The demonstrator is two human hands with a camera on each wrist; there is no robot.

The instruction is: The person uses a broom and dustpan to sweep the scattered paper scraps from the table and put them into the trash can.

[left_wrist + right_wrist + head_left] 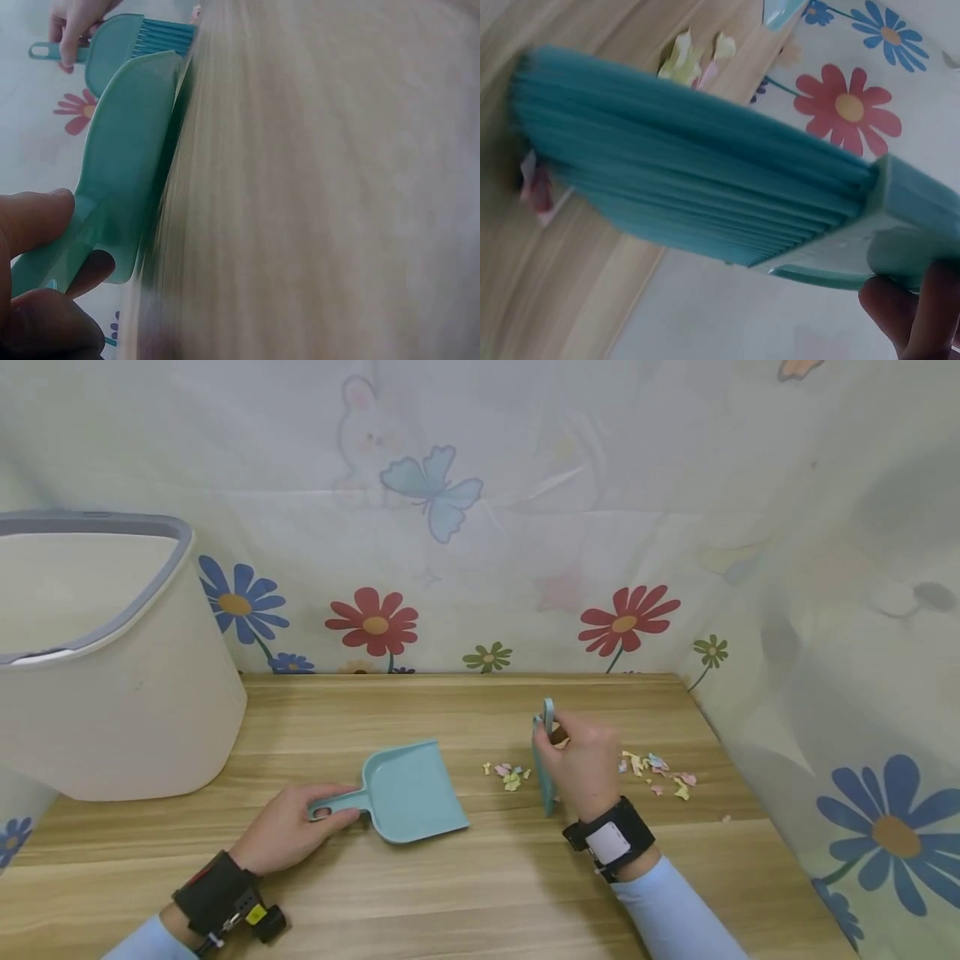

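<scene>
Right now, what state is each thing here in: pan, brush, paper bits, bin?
Dustpan: face up, no scraps on it, held in the left fingers
Brush: handle up, bristles down, held in the right fingers
Paper scraps: loose, lying on both sides of the brush
Bin: upright, open at the top; its bottom is hidden

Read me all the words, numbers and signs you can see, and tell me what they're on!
There are none I can read.
Yellow tag on the left wrist: any marking is too small to read.
White patch on the right wrist: no readable text.
Dustpan, brush, bin: no lettering visible.
</scene>
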